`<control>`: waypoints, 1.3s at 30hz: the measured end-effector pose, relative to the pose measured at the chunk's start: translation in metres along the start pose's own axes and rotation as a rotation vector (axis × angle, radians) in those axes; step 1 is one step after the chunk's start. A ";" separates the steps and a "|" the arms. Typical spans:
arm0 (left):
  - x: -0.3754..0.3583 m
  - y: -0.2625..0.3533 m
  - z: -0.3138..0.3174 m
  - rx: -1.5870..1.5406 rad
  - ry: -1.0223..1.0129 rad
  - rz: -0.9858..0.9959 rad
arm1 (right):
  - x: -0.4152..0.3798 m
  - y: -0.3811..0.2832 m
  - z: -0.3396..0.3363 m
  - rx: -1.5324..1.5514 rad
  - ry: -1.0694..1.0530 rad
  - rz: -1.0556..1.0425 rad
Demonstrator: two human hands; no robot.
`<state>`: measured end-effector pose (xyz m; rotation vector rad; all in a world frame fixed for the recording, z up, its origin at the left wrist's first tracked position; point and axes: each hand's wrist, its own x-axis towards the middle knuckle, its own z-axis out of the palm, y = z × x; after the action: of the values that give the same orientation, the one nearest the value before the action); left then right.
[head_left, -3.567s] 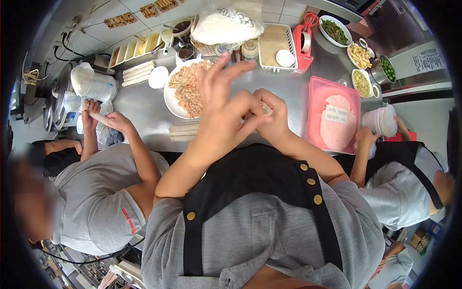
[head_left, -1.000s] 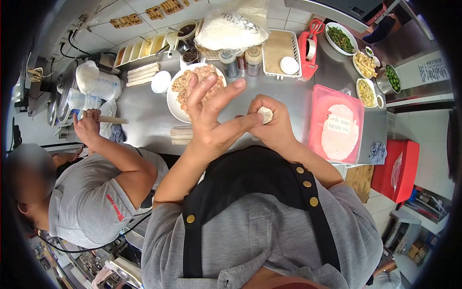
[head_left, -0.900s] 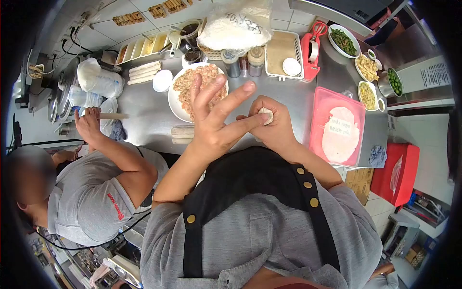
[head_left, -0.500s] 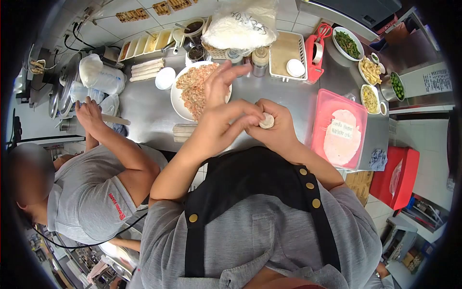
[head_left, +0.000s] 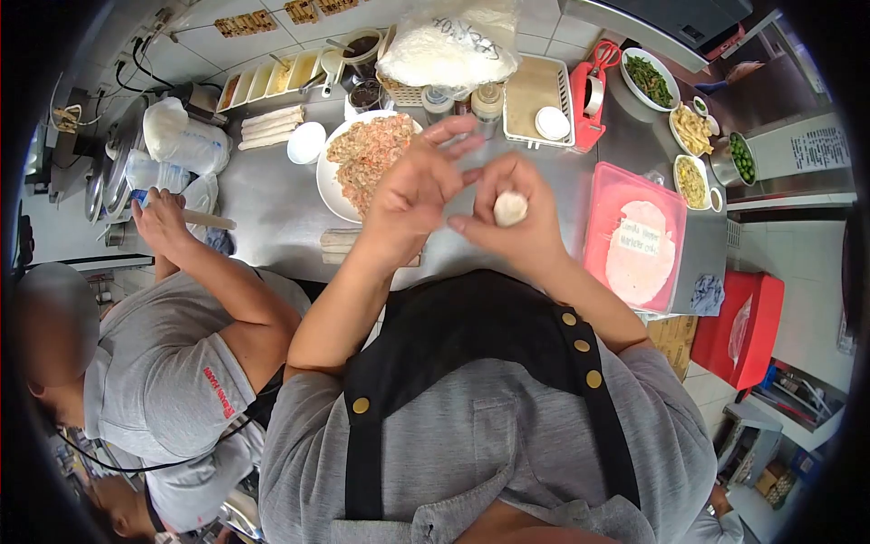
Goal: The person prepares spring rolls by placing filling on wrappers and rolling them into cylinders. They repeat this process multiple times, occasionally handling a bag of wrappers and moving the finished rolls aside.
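Note:
My right hand (head_left: 526, 204) is curled around an uncooked spring roll (head_left: 510, 209), whose pale, round end faces me. Just left of it, my left hand (head_left: 419, 195) is raised with its fingers spread and nothing in them. Behind the left hand is a white plate (head_left: 333, 195) of pinkish minced filling with orange bits (head_left: 362, 159), partly covered by that hand. Below the plate, several finished rolls (head_left: 349, 243) lie side by side, partly hidden by my left forearm. To the right, a pink tub (head_left: 594, 263) holds round, thin wrappers (head_left: 645, 272) with a handwritten label on top.
At left a co-worker's hands (head_left: 163, 222) hold a wooden stick (head_left: 208, 219). More rolls (head_left: 272, 127) and a small white bowl (head_left: 306, 143) lie at the back left. Shaker jars (head_left: 487, 107), a red tape dispenser (head_left: 591, 131) and a plate of green beans (head_left: 650, 80) line the back.
My left hand has drawn away from the roll and opened, moving left. My right hand has turned, showing more of the roll's end. The co-worker's hands have shifted slightly.

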<state>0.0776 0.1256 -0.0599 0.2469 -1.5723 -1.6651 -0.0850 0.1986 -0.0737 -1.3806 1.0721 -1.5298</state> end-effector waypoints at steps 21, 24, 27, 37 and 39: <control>-0.089 -0.046 0.019 0.203 0.035 -0.532 | -0.006 0.007 0.000 0.645 0.431 0.220; -0.081 -0.036 0.025 0.351 -0.085 -0.383 | 0.001 0.005 -0.008 0.692 0.478 0.257; -0.080 -0.043 0.032 0.433 -0.083 -0.236 | 0.003 -0.003 -0.012 0.695 0.483 0.227; -0.090 -0.029 0.034 0.237 0.008 -0.373 | -0.010 -0.013 -0.019 0.631 0.402 0.064; -0.100 -0.037 0.021 0.046 0.040 -0.439 | -0.015 -0.007 -0.018 0.638 0.397 0.117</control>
<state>0.1141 0.2035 -0.1266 0.6863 -1.6053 -1.9382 -0.1019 0.2166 -0.0729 -0.5855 0.7603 -1.8828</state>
